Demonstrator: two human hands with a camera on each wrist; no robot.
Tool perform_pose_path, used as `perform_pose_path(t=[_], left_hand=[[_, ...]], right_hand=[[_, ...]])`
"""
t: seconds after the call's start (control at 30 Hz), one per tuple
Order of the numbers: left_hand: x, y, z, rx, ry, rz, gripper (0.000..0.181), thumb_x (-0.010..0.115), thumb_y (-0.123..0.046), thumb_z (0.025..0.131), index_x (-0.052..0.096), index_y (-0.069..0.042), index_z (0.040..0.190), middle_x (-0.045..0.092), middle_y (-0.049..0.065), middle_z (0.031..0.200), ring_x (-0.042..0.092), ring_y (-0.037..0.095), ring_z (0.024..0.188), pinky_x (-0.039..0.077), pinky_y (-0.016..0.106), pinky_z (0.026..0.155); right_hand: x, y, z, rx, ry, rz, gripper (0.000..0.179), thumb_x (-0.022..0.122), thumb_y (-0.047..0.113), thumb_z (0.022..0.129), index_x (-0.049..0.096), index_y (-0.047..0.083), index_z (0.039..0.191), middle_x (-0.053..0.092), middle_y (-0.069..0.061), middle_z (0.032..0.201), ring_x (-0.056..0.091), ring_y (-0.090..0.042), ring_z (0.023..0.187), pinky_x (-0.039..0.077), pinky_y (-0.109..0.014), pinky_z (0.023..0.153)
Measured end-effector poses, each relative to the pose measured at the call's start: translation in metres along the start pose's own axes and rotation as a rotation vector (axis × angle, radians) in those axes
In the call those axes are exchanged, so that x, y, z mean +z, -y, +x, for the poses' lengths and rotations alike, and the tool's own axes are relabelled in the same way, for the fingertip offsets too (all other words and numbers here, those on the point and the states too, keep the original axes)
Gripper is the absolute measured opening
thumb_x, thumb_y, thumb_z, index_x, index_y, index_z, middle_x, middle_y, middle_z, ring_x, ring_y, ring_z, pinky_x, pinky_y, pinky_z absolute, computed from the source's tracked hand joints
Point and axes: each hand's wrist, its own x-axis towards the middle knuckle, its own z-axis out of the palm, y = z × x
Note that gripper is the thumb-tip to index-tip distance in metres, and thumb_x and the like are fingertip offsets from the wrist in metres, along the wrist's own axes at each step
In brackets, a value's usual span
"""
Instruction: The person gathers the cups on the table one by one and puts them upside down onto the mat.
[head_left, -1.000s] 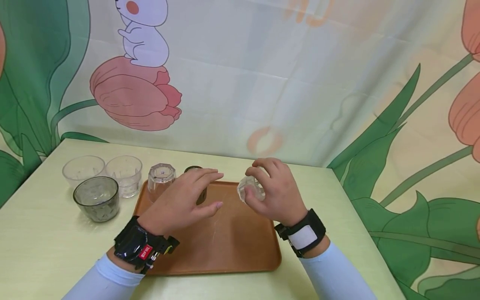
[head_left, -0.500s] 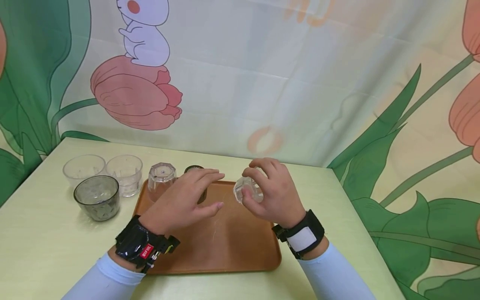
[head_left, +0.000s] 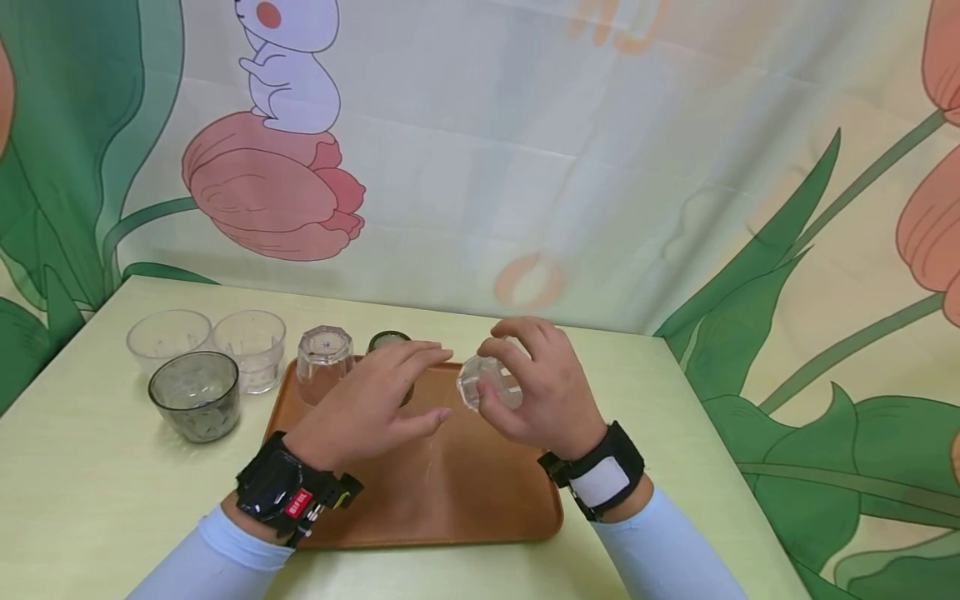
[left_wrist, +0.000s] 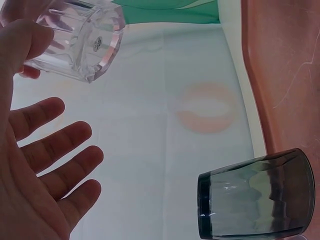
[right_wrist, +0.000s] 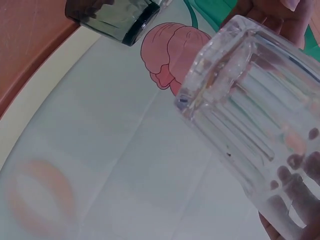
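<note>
My right hand grips a clear faceted glass by its sides, raised over the brown tray. In the left wrist view the heavy base of this clear glass points away from the fingers. Through its wall, fingertips show in the right wrist view. My left hand is held over the left half of the tray with fingers extended and nothing in it. Behind it, partly hidden, a smoky dark glass stands on the tray. Beside that, a clear faceted glass sits upside down at the tray's back left corner.
On the pale table, left of the tray, stand a smoky bowl-shaped glass, a wide clear bowl and a clear tumbler, close together. A printed curtain hangs right behind the table's back edge.
My right hand has shifted slightly left with the clear glass, whose base now shows more fully. My left hand has barely moved, and the other glasses stay in place.
</note>
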Motion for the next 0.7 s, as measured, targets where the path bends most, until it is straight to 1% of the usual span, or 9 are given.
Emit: perform_pose_path(t=[0.1, 0.27, 0.43, 0.7], left_hand=[[0.001, 0.0, 0.0, -0.001, 0.003, 0.005, 0.066, 0.067, -0.052, 0.09, 0.053, -0.014, 0.142, 0.055, 0.005, 0.143, 0.051, 0.024, 0.132, 0.044, 0.046, 0.11], [0.004, 0.001, 0.0, 0.02, 0.004, -0.013, 0.066, 0.067, -0.052, 0.09, 0.053, -0.014, 0.142, 0.056, 0.003, 0.142, 0.051, 0.023, 0.132, 0.044, 0.046, 0.11], [0.009, 0.0, 0.001, 0.041, 0.024, -0.028, 0.067, 0.068, -0.051, 0.09, 0.049, -0.015, 0.144, 0.056, 0.0, 0.14, 0.051, 0.02, 0.132, 0.043, 0.042, 0.112], [0.012, -0.001, 0.0, 0.054, 0.01, -0.026, 0.068, 0.07, -0.047, 0.089, 0.048, -0.013, 0.144, 0.057, 0.002, 0.139, 0.053, 0.02, 0.13, 0.044, 0.042, 0.11]], right_hand=[[-0.001, 0.004, 0.002, -0.01, -0.009, 0.01, 0.027, 0.062, 0.031, 0.081, 0.066, 0.012, 0.099, 0.063, -0.01, 0.106, 0.061, -0.031, 0.097, 0.052, -0.048, 0.08], [-0.001, 0.009, 0.005, -0.033, -0.036, 0.029, 0.027, 0.062, 0.03, 0.081, 0.066, 0.011, 0.099, 0.064, -0.011, 0.104, 0.061, -0.031, 0.096, 0.052, -0.048, 0.078], [0.0, 0.012, 0.007, -0.047, -0.055, 0.034, 0.026, 0.061, 0.03, 0.081, 0.066, 0.011, 0.097, 0.064, -0.011, 0.103, 0.061, -0.03, 0.095, 0.053, -0.048, 0.077], [0.0, 0.015, 0.009, -0.056, -0.081, 0.056, 0.025, 0.06, 0.03, 0.082, 0.065, 0.01, 0.097, 0.064, -0.011, 0.102, 0.061, -0.03, 0.093, 0.053, -0.047, 0.077]])
